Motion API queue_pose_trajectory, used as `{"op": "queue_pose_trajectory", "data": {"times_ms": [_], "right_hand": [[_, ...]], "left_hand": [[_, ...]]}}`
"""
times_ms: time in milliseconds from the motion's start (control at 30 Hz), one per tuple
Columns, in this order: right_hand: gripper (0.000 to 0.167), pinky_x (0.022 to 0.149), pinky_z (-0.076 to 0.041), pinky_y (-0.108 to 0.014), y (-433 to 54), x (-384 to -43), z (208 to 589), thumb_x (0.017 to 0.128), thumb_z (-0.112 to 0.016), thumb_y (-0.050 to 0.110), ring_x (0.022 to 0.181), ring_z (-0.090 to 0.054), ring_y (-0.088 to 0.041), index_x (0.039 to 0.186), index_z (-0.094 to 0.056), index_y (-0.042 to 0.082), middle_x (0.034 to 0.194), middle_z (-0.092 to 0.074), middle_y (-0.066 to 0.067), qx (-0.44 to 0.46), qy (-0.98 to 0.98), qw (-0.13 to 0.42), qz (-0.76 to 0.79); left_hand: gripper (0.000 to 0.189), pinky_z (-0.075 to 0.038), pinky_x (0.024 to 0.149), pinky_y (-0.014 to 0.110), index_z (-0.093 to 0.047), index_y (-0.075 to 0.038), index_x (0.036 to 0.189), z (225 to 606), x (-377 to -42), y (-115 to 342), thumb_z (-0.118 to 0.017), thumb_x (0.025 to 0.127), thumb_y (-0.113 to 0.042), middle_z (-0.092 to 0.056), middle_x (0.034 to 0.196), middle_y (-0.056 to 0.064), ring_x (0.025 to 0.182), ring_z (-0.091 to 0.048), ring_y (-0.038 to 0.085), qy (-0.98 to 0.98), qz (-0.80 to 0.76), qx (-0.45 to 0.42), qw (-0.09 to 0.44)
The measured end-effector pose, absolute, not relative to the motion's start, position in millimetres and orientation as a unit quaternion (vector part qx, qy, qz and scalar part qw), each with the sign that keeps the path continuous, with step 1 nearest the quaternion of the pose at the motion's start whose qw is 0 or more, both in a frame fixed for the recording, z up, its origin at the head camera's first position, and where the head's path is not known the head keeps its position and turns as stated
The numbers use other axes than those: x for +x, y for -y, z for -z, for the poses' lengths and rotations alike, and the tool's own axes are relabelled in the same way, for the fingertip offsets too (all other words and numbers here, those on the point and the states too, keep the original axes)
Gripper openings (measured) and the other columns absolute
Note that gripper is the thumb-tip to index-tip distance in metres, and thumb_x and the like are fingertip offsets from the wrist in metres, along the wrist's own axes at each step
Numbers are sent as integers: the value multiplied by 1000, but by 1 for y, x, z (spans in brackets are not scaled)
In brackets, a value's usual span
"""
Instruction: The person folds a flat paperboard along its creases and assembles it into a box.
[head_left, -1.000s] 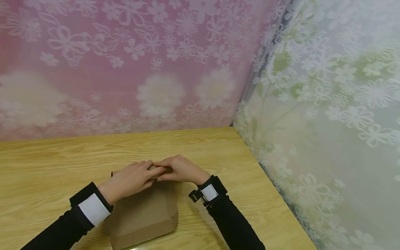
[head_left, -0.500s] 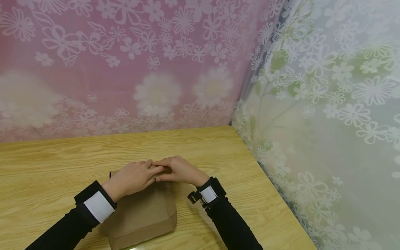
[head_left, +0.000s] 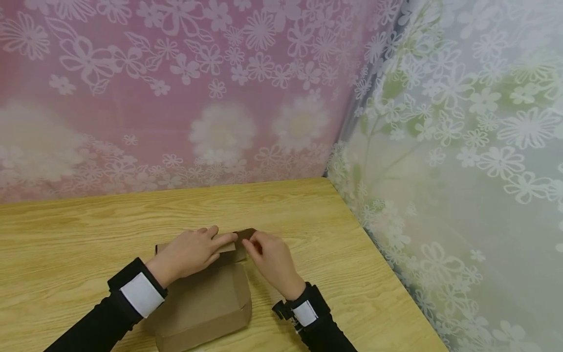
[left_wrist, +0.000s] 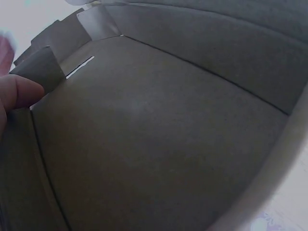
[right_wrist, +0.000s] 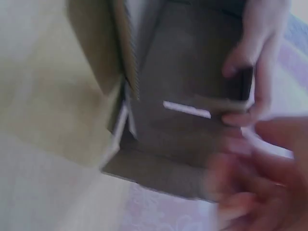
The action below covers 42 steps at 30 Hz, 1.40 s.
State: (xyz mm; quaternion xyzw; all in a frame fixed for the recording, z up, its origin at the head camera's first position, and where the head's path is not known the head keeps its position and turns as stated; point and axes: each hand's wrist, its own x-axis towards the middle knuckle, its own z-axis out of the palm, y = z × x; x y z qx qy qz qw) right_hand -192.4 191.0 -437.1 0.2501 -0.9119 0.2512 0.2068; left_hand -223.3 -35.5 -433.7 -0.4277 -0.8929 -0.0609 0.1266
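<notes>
A brown cardboard box [head_left: 198, 298] lies on the table with its lid part toward me. My left hand [head_left: 189, 254] grips the box's far wall. In the left wrist view its thumb [left_wrist: 24, 91] presses a folded flap [left_wrist: 41, 67] beside a slot in the bottom panel. My right hand [head_left: 274, 259] is at the far right corner, its curled fingers pinching the edge of a raised side flap [head_left: 242, 239]. In the right wrist view those fingers are blurred at the end of the flap [right_wrist: 154, 173]. The box's inside is mostly hidden in the head view.
The wood-grain table [head_left: 110, 210] extends left and behind the box. A pink flowered curtain [head_left: 154, 98] hangs along its back edge, and a pale flowered curtain [head_left: 462, 171] along its right side.
My right hand has moved right and toward me, away from the left fingers. The side flap at the far right corner now shows, swung outward. My left hand has barely moved.
</notes>
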Motion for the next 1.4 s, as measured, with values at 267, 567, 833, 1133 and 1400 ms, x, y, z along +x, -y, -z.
{"op": "queue_pose_trajectory", "data": {"times_ms": [267, 567, 833, 1133, 1400], "right_hand": [[28, 52, -41, -23, -179, -186, 461, 96, -67, 26, 62, -55, -15, 78, -67, 4, 71, -58, -5, 209, 971, 52, -105], [18, 51, -42, -24, -172, -184, 461, 94, -70, 20, 59, -52, -12, 87, -72, 4, 78, -57, -6, 202, 971, 67, -109], [22, 54, -50, -25, -167, -180, 461, 95, -68, 24, 69, -63, -14, 102, -73, 4, 91, -64, -8, 214, 971, 76, -80], [27, 63, -55, -27, -162, -179, 464, 96, -68, 23, 81, -68, -17, 116, -72, 6, 104, -66, -9, 230, 968, 71, -75], [32, 74, -57, -26, -166, -175, 465, 98, -66, 23, 95, -69, -19, 122, -69, 2, 114, -66, -11, 250, 961, 74, -93]], "left_hand": [[47, -47, 54, 34, -56, -22, 141, 433, -223, 36, -68, 95, -23, -60, 101, 10, 73, -63, 26, 896, 58, -423, 122], [46, -43, 51, 30, -56, -22, 140, 435, -223, 37, -68, 95, -23, -61, 102, 11, 71, -62, 24, 895, 67, -424, 121], [47, -45, 52, 32, -56, -20, 141, 433, -223, 36, -67, 96, -24, -63, 108, 13, 76, -65, 27, 899, 67, -417, 114], [46, -45, 53, 32, -55, -20, 142, 434, -224, 36, -66, 97, -24, -62, 107, 12, 74, -64, 26, 903, 82, -410, 103], [50, -47, 54, 33, -54, -22, 143, 437, -222, 36, -68, 95, -24, -63, 106, 11, 75, -65, 26, 901, 81, -408, 121]]}}
